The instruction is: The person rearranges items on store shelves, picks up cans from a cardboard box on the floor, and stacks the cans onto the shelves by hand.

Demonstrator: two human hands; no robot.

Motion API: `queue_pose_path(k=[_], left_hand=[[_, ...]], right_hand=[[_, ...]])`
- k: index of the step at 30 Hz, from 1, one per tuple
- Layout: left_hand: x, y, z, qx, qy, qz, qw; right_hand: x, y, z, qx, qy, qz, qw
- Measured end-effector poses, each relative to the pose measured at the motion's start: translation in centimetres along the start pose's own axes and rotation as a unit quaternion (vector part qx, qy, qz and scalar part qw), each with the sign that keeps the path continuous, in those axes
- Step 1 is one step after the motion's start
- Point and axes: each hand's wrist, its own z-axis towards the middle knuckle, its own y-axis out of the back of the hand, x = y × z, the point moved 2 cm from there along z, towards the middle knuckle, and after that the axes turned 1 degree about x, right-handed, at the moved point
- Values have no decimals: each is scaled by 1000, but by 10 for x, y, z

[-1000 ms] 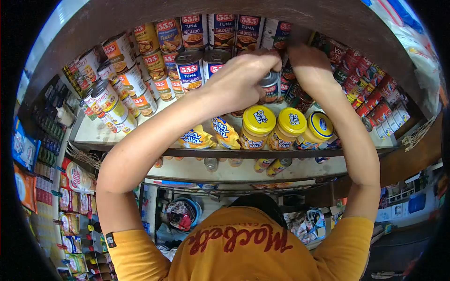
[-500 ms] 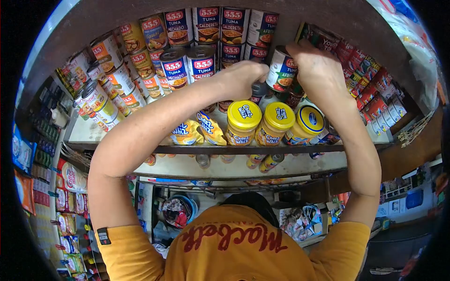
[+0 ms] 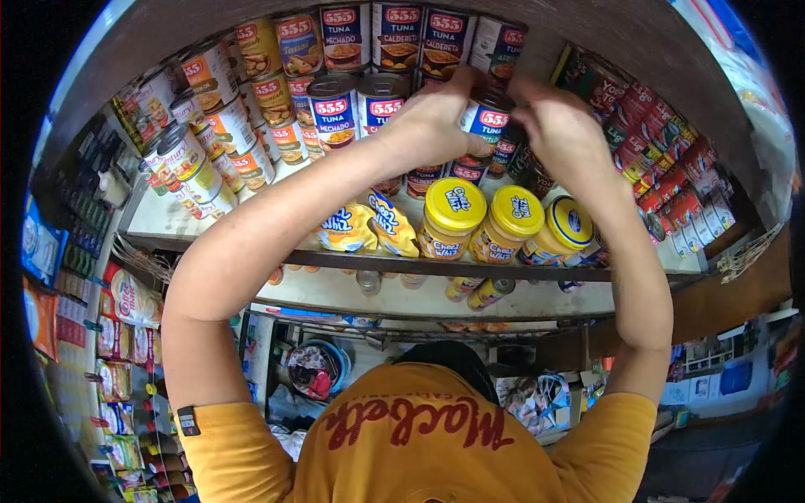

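A 555 tuna can with a white, blue and green label is held upright near the back of the shelf. My left hand is closed around its left side, thumb across the front. My right hand has its fingers curled against the can's right edge; their tips are partly hidden. Behind it, more 555 cans stand stacked in rows. Below the held can are other tuna cans. In front are yellow-lidded Cheez Whiz jars and Cheez Whiz pouches.
Stacked cans fill the shelf's left side, and red cans and packs its right. The shelf's front edge runs below the jars. A lower shelf holds small cans. Hanging sachets line the left.
My left hand has opened from a fist-like curl and taken hold of the can that my right hand held. My right hand has moved slightly right and down. The camera view has shifted a little.
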Motion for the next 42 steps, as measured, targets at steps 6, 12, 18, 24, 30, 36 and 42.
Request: queue_pose_path(k=[6,12,18,24,30,36,42], left_hand=[[5,-6,2,11,-38,-17,999],[4,-6,-3,16,-5,7,1000],[8,-6,-13,-2,-47,-15,999],[10,-6,-21,38,-16,-57,998],[12,-14,-17,32,25,-79,996],[8,-16,-12,13,23,-60,998],[14,-20,-5,7,-31,-44,999]], right_hand=[[-4,-9,-9,133,40,-152,979],[2,-23,-4,258,108,-252,927],[-4,-51,1,381,69,-281,878],[-14,-54,-3,334,104,-237,907],[-15,-51,-13,285,95,-168,939],[-18,-46,-12,286,86,-73,952],[-8,-13,-8,277,111,-4,954]])
